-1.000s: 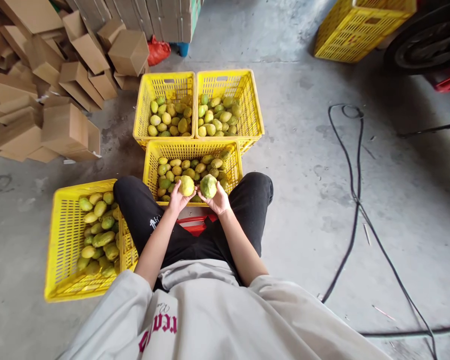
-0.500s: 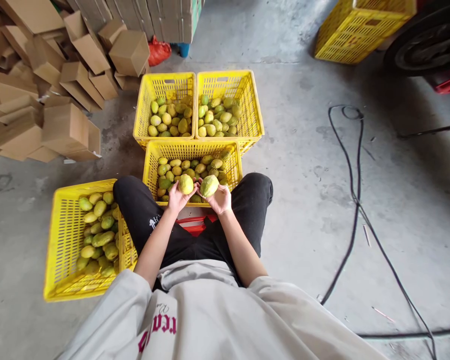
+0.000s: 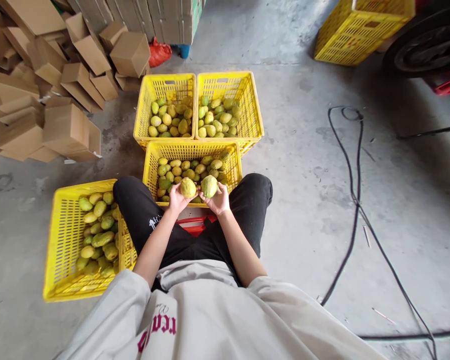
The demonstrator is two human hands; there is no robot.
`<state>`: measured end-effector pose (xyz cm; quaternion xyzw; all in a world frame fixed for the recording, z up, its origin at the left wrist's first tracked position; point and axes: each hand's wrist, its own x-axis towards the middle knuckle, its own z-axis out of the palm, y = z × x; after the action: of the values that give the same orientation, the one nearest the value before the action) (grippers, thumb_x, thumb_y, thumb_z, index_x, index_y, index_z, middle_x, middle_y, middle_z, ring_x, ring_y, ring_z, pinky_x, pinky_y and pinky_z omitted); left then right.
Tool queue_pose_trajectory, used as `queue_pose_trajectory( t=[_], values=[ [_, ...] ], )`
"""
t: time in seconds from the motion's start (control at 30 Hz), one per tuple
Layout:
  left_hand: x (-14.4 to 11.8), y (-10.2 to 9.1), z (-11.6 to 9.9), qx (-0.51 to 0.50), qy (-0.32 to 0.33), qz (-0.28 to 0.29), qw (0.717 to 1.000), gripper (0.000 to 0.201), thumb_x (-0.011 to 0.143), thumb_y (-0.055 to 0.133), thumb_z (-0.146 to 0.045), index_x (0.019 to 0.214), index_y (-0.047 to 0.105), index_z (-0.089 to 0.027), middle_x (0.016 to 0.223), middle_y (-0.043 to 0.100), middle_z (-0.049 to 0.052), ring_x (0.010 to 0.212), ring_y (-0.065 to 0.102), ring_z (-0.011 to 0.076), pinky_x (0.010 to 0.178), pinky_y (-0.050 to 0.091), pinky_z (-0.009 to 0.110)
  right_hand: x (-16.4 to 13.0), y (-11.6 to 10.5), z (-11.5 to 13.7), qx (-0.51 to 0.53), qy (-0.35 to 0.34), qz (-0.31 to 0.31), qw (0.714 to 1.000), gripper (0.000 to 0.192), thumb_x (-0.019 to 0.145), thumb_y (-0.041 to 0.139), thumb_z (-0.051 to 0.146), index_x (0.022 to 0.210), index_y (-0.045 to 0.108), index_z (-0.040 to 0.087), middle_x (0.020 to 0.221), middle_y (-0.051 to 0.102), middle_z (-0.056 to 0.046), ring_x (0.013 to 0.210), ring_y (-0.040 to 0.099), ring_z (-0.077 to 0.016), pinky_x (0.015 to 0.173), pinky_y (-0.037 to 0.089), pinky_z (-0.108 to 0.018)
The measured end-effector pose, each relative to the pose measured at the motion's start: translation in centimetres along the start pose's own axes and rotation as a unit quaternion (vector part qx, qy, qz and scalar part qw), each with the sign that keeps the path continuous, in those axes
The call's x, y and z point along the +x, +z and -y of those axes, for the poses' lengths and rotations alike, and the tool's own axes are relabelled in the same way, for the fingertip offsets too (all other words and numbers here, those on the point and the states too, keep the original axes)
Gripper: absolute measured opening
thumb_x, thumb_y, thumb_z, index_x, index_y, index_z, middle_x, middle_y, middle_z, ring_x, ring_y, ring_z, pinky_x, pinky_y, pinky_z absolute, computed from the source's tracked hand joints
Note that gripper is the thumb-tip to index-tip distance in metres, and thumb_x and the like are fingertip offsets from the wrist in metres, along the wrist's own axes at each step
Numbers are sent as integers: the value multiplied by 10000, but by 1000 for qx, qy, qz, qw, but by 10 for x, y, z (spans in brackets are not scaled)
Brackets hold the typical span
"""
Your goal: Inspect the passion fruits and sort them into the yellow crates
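Note:
My left hand [image 3: 177,199] is closed round a yellow papaya [image 3: 188,187], its fingers partly hidden beneath the fruit. Beside it, my right hand [image 3: 219,200] grips a greener papaya [image 3: 209,186] from below and the right. The two fruits are held side by side, a small gap between them, above the near edge of a yellow plastic crate [image 3: 237,172]. Many more papayas [image 3: 175,170] lie inside that crate, some of them hidden by my hands. Another yellow crate [image 3: 56,250], left of my knee, contains larger, longer green-yellow papayas [image 3: 102,238].
Behind the middle crate stand two more yellow crates, the left one [image 3: 139,107] and the right one [image 3: 258,107], both with papayas. Cardboard boxes [image 3: 65,131] pile up at far left. A black cable [image 3: 354,220] loops over the floor at right. A further crate [image 3: 341,40] stands near a wheel [image 3: 423,47].
Both papayas have turned in my hands; the right one now shows a rounder end. My hands have shifted only slightly.

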<state>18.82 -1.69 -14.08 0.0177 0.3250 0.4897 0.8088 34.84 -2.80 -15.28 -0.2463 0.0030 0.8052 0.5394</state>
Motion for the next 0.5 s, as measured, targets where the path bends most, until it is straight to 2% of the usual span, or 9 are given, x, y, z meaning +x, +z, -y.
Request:
queue_pose_trajectory(
  t=[0.1, 0.2, 0.33, 0.5],
  values=[
    [1, 1, -2, -15, 8, -14, 1000, 347, 905, 353, -320, 1087, 604, -164, 1065, 665, 137, 1016, 636, 245, 826, 525, 395, -4, 7, 2, -18, -24, 28, 999, 357, 783, 470, 379, 1105, 541, 241, 1058, 676, -61, 989, 645, -248, 784, 563, -507],
    [2, 2, -3, -21, 21, -29, 999, 356, 928, 385, -356, 1146, 591, -164, 1044, 671, 117, 980, 641, 211, 805, 528, 328, -5, 10, 2, -34, -30, 32, 998, 334, 809, 482, 351, 1124, 535, 252, 1069, 676, -58, 1024, 636, -238, 837, 541, -521],
    [3, -1, 1, 3, -2, -10, 1000, 365, 933, 407, -402, 1147, 600, -179, 920, 675, 76, 834, 654, 176, 716, 528, 278, -4, 7, 0, -23, 12, 19, 999, 315, 841, 541, 423, 1083, 550, 221, 978, 691, -54, 937, 660, -198, 782, 585, -391],
    [1, -2, 4, 35, -28, 35, 998, 336, 936, 394, -372, 1039, 628, -156, 970, 675, 90, 858, 659, 193, 721, 537, 295, -3, 1, -2, 0, 27, 13, 1000, 299, 825, 583, 346, 1104, 544, 246, 1010, 684, -36, 850, 662, -147, 667, 591, -268]
  ],
)
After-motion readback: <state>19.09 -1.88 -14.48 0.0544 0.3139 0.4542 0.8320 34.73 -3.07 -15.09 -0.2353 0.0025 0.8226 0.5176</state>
